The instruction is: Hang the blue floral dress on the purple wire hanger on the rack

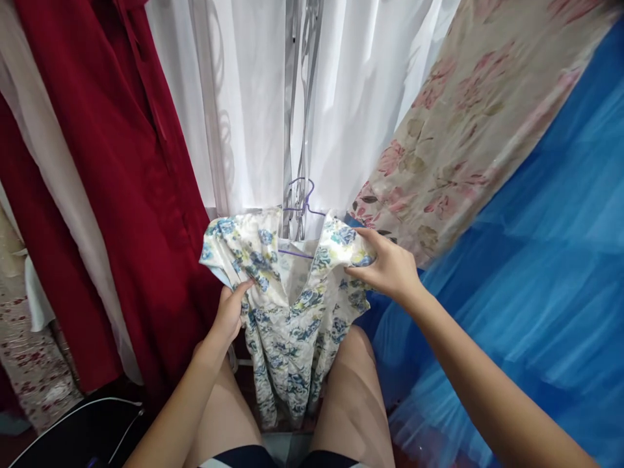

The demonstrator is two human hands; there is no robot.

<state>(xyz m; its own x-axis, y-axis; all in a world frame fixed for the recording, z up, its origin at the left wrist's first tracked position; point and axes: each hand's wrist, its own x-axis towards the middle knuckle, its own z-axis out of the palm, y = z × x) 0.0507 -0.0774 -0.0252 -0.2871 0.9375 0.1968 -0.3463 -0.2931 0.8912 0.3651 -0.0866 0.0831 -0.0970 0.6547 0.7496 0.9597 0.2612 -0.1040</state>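
A white dress with blue flowers and green leaves point(297, 325) hangs in front of me on a purple hanger point(307, 201), between my knees. My left hand point(233, 309) grips the bodice on the left side, thumb on the front and the other fingers hidden behind the cloth. On the other side, my right hand point(390, 260) pinches the right sleeve near the shoulder. The V-shaped neckline lies open, and the hanger's lower bar shows through it. The hook of the hanger stands up free in front of the white curtain.
White curtains point(253, 97) hang straight ahead. Long red cloth point(117, 195) hangs on the left, and a beige floral garment point(439, 130) with blue tulle point(526, 273) on the right. A black item with white edging point(88, 429) lies at the lower left.
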